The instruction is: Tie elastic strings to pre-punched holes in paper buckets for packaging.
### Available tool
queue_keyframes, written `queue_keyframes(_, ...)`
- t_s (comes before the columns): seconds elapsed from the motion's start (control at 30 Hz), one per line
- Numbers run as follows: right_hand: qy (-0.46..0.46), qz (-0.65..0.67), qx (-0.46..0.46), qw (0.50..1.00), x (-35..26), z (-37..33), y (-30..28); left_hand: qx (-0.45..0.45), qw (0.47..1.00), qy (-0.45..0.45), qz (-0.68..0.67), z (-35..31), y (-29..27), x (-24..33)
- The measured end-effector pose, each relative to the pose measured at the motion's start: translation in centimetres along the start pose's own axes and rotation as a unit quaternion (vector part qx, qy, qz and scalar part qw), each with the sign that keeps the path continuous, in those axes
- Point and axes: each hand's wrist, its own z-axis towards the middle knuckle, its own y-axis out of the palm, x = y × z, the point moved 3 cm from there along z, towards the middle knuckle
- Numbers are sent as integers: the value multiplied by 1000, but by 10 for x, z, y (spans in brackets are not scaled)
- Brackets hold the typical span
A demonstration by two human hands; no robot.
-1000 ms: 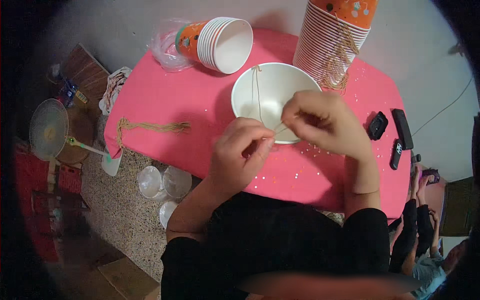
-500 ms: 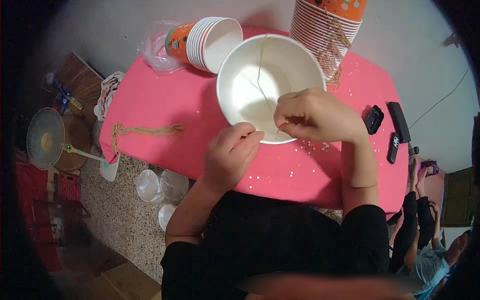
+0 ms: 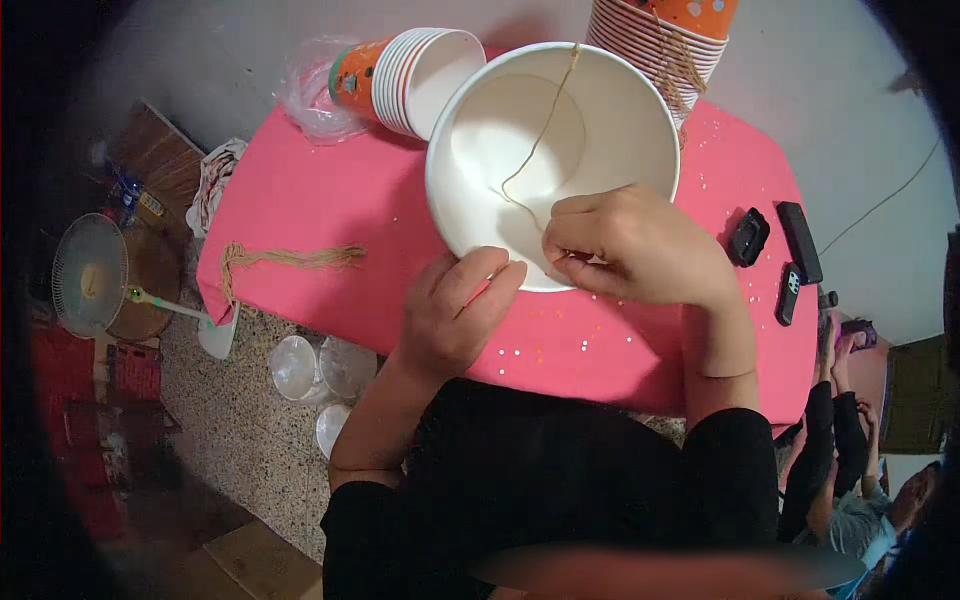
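Observation:
A large white paper bucket [image 3: 628, 120] is tilted with its open mouth facing me. From its far rim a tan twine cord [image 3: 543, 133] runs down across the inside toward the near rim. My right hand [image 3: 635, 245] pinches the lower end of this cord just inside the near rim. My left hand [image 3: 460, 310] grips the near-left part of the rim between thumb and fingers; its fingertips partly hide what they press on.
Stacked orange-and-white buckets [image 3: 400, 85] lie at the back left beside a clear plastic bag [image 3: 318, 100]. A taller bucket stack [image 3: 660, 50] stands back right, draped with cords. A twine bundle [image 3: 290, 257] lies left. Black items [image 3: 797, 243] sit right on the pink tablecloth [image 3: 380, 215].
The bucket has tipped further toward me, so more of its inside and base shows. The cord hangs in a new curve. Both hands stay at the near rim.

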Motion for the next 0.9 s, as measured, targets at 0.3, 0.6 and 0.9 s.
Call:
queue_keyframes(0.3, -10, -6, -24, 1000, -2, 2, 2, -4, 1000, 8, 9, 3, -2, -2)
queue_keyframes(0.6, -8, 69, -71, 995, 15, 7, 12, 9, 989, -118, -89, 14, 1, -13)
queue_keyframes(0.9, 69, 112, -74, 989, 29, 13, 19, 134, 975, -159, -80, -6, 23, -27)
